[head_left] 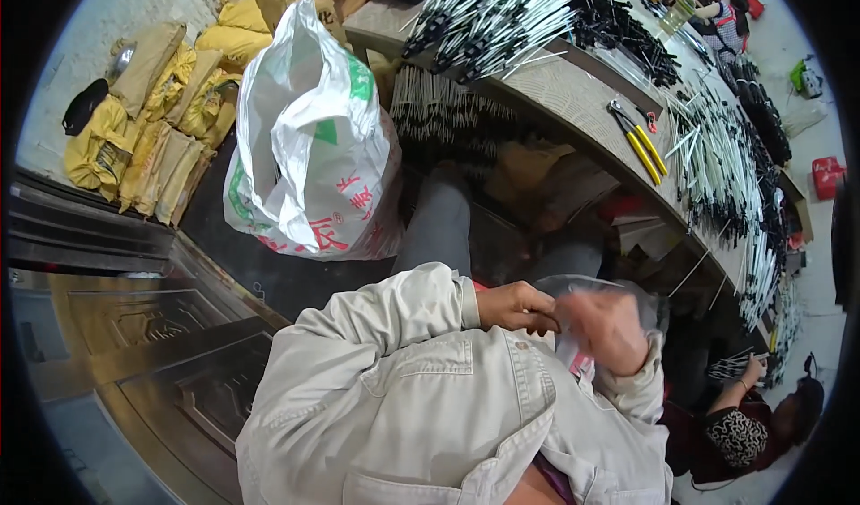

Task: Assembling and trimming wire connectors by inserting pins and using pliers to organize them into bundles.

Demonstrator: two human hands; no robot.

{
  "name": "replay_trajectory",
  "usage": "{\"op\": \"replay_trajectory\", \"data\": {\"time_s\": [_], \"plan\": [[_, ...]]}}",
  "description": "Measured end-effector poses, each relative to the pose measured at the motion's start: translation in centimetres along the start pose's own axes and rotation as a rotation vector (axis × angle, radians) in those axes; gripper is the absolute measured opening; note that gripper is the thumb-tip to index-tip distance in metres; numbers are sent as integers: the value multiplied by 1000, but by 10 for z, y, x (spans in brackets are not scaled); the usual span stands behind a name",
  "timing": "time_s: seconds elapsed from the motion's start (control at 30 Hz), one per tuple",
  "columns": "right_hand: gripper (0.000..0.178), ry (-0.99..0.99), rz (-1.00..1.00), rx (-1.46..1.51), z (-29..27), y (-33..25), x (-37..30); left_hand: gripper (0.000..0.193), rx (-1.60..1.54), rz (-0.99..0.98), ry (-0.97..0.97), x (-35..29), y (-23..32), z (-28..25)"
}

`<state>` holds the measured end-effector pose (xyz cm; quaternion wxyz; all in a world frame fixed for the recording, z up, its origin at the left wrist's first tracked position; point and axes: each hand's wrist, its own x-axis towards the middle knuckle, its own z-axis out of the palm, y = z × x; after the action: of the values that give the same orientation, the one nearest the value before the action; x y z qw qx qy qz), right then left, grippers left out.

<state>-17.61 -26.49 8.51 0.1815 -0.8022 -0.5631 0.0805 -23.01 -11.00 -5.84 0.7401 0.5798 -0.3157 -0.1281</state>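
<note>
A clear plastic bag (652,306) lies in my lap, with a patch of white and red showing low in it. My left hand (518,308) is closed at the bag's left side, its fingers curled on the plastic edge. Over the bag's middle is my right hand (611,330), smeared by motion, so its fingers and anything in them cannot be made out. Ahead and to the left stands a big white woven sack (313,169) with green and red print, its top gaping.
The curved workbench (587,102) carries piles of white rods with black ends (502,12) and yellow-handled pliers (640,142). Yellow and brown sacks (148,120) are stacked at left. A dark panelled door (170,326) is near left. Co-workers sit at right (743,420) and far right.
</note>
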Motion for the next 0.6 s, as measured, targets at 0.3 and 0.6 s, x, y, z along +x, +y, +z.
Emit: {"op": "replay_trajectory", "data": {"time_s": [0.3,0.6], "plan": [[44,124,113,604,41,-31,45,53,-912,270,501,-77,55,-33],[24,666,-248,1644,33,-8,116,52,-822,386,509,-96,76,-59]]}}
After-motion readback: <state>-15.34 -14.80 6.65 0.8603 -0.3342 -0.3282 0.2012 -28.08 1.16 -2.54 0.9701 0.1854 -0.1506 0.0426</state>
